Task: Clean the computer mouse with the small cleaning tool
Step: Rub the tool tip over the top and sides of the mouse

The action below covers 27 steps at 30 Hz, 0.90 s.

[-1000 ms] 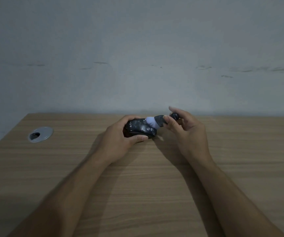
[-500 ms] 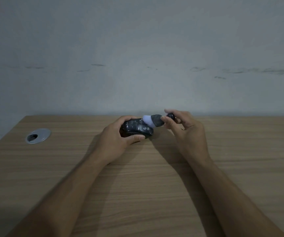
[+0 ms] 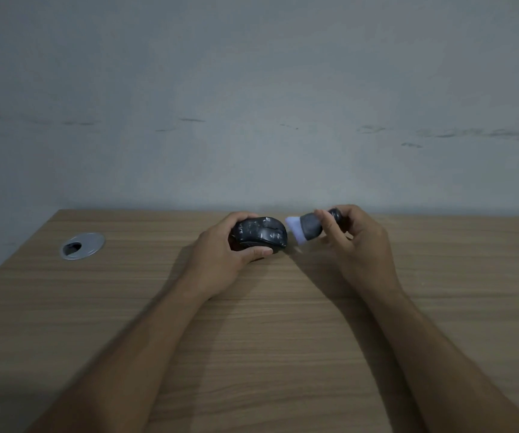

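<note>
A black computer mouse with pale smudges on its top sits on the wooden desk near the far edge. My left hand grips it from the left, thumb along its near side. My right hand holds the small cleaning tool, a dark stubby brush with a white bristle head pointing left. The bristles hover just right of the mouse's front end, a small gap apart from it. The tool's round dark end sticks out between my fingers.
A round silver cable grommet is set into the desk at the far left. A grey wall rises directly behind the desk's far edge. The desk's left edge runs diagonally toward me.
The brush head lay on the mouse's top earlier; my right hand has pulled it off to the right, clear of the mouse. My left hand keeps its grip on the mouse.
</note>
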Available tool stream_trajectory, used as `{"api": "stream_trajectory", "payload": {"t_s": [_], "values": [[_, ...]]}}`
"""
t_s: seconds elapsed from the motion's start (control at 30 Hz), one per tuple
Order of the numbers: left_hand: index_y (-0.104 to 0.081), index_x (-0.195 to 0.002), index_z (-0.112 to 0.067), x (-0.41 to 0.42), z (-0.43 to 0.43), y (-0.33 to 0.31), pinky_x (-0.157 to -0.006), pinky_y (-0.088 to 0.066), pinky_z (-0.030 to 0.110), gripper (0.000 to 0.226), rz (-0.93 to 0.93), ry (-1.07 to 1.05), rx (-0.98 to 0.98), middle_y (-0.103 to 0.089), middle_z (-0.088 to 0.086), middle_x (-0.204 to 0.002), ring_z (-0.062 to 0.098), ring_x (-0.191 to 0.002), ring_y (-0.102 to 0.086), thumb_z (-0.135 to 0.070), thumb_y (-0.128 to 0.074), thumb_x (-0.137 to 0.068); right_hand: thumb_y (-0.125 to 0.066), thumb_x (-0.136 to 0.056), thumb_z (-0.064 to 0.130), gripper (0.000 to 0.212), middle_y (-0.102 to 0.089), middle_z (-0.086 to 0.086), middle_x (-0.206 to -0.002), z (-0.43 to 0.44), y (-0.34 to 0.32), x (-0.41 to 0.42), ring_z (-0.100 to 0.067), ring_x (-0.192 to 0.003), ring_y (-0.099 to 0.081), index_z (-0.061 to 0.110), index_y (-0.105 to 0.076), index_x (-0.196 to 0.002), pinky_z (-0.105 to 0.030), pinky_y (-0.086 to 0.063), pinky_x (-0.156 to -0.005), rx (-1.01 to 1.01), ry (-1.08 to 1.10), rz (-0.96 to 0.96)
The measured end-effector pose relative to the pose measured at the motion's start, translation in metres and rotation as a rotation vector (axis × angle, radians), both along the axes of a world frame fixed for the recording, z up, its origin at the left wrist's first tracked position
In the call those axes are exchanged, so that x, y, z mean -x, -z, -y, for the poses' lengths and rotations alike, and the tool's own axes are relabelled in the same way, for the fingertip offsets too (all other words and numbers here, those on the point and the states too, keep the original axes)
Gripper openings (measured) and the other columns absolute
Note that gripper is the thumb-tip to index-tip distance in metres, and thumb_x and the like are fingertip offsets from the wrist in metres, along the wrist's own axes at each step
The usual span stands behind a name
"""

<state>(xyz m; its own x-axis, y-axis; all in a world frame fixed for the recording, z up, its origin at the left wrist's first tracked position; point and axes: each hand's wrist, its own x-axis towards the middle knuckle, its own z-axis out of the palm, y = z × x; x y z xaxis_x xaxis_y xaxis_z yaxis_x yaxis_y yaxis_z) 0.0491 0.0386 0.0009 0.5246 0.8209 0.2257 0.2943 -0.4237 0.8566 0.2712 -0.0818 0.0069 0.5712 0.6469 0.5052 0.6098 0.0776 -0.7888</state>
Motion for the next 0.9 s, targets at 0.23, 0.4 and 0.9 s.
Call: {"api": "stream_trajectory", "payload": {"t_s": [0.23, 0.4, 0.9], "values": [[-0.075, -0.135, -0.028, 0.0, 0.0, 0.001, -0.077, -0.044, -0.005, 0.06, -0.003, -0.022, -0.01, -0.08, -0.019, -0.112, -0.028, -0.088, -0.066, -0.027, -0.101, -0.081, -0.081, -0.098, 0.032, 0.015, -0.069, 0.018, -0.073, -0.008, 0.006, 0.016, -0.011, -0.067, -0.074, 0.036, -0.068, -0.091, -0.024, -0.055, -0.065, -0.015, 0.004, 0.119], [-0.075, -0.135, -0.028, 0.0, 0.002, 0.0, -0.079, -0.045, -0.004, 0.059, 0.014, -0.012, -0.005, -0.082, -0.015, -0.116, -0.019, -0.1, -0.07, -0.029, -0.1, -0.082, -0.079, -0.099, 0.037, 0.016, -0.071, 0.012, -0.079, -0.008, 0.002, 0.016, -0.016, -0.071, -0.077, 0.022, -0.076, -0.098, -0.033, -0.06, -0.069, -0.086, 0.063, 0.088], [-0.075, -0.134, -0.035, 0.002, 0.002, -0.001, -0.095, -0.058, 0.014, 0.059, 0.007, 0.006, -0.014, -0.084, -0.017, -0.118, -0.002, -0.109, -0.078, -0.035, -0.101, -0.08, -0.08, -0.098, 0.034, 0.017, -0.07, 0.012, -0.075, -0.009, 0.005, 0.021, -0.001, -0.066, -0.064, 0.019, -0.077, -0.093, -0.018, -0.048, -0.065, -0.013, 0.115, 0.116]]}}
